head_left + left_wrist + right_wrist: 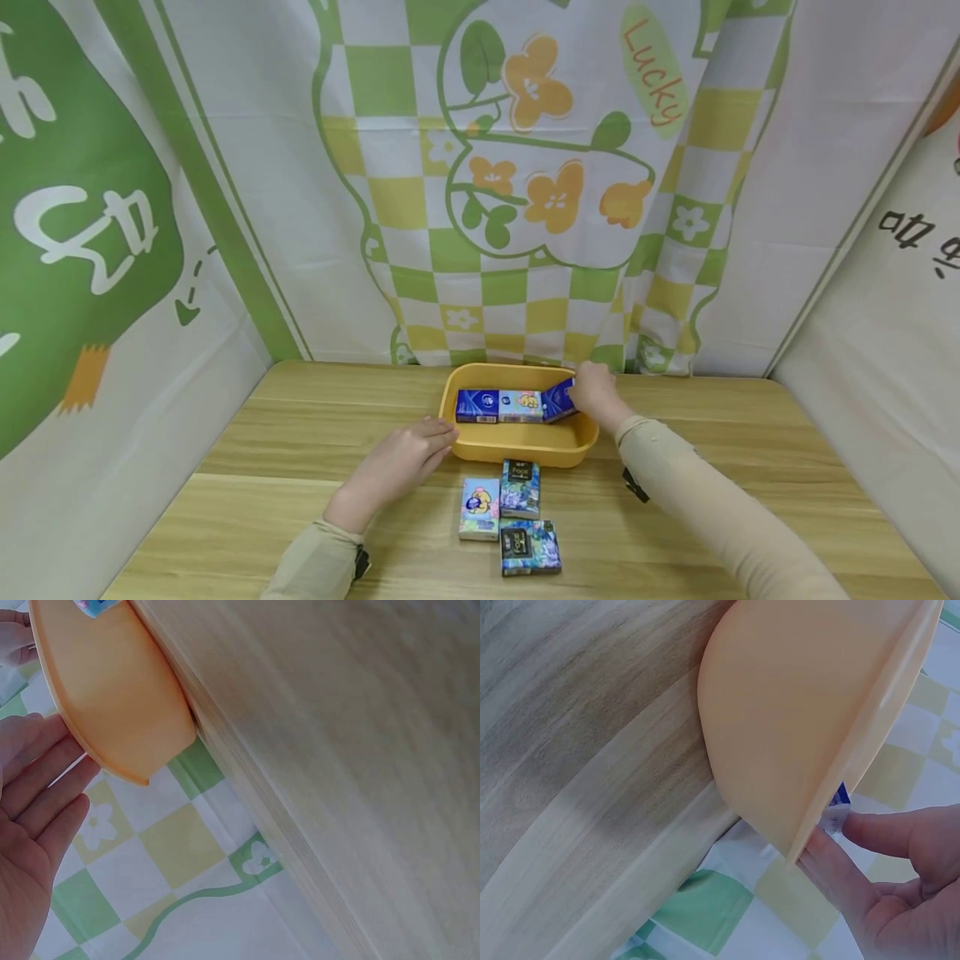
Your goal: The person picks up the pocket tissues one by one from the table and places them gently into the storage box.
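Observation:
A yellow plastic basket (517, 455) stands at the back of the table. Inside it lie a dark blue tissue pack (477, 404) and a light blue and pink cartoon tissue pack (520, 404), side by side. At the right end my right hand (596, 392) pinches another dark blue tissue pack (558, 401), tilted against the row; between thumb and fingers its end (837, 815) shows over the rim in the right wrist view. Fingers of my left hand (407, 457) lie nearly straight against the basket's left rim, as the left wrist view also shows.
In front of the basket, two floral tissue packs with black labels (521, 490) (530, 547) and a cartoon tissue pack (479, 508) lie on the wooden table (300, 442). A checked green and yellow curtain (480, 287) hangs right behind the basket.

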Action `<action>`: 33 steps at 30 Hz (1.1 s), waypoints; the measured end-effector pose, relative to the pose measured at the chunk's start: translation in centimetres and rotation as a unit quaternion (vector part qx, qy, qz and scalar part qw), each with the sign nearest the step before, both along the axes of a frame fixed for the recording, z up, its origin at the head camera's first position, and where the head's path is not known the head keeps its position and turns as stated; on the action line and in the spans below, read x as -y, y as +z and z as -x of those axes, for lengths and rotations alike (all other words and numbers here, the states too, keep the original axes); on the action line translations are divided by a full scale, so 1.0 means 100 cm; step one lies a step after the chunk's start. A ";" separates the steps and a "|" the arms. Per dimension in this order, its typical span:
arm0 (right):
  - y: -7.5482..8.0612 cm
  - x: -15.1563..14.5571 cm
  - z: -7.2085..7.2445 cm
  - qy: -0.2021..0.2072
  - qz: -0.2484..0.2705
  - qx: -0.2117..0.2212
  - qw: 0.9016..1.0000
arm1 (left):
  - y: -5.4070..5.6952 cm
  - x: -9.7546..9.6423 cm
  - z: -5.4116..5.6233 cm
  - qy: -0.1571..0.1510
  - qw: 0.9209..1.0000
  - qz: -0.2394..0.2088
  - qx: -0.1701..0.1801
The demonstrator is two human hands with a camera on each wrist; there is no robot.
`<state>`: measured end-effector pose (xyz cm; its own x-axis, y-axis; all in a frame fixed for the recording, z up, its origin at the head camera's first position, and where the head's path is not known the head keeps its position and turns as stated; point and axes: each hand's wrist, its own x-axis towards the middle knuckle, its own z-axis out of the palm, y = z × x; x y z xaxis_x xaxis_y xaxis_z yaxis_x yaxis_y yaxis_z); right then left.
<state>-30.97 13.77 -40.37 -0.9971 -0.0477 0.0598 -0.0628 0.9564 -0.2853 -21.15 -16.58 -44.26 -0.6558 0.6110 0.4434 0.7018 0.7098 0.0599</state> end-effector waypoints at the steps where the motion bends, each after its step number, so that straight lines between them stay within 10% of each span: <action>1: 0.000 0.000 -0.001 0.001 -0.002 -0.004 1.000 | 0.000 0.000 0.000 0.000 1.000 0.002 -0.002; 33: 0.001 0.005 -0.002 -0.039 -0.041 -0.043 0.997 | 0.001 0.000 0.000 -0.007 1.000 0.007 -0.009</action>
<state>-30.77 13.30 -40.29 -0.9893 0.0217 0.1446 -0.0081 0.9792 -0.2026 -21.18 -16.58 -44.18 -0.6402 0.6256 0.4459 0.7118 0.7013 0.0380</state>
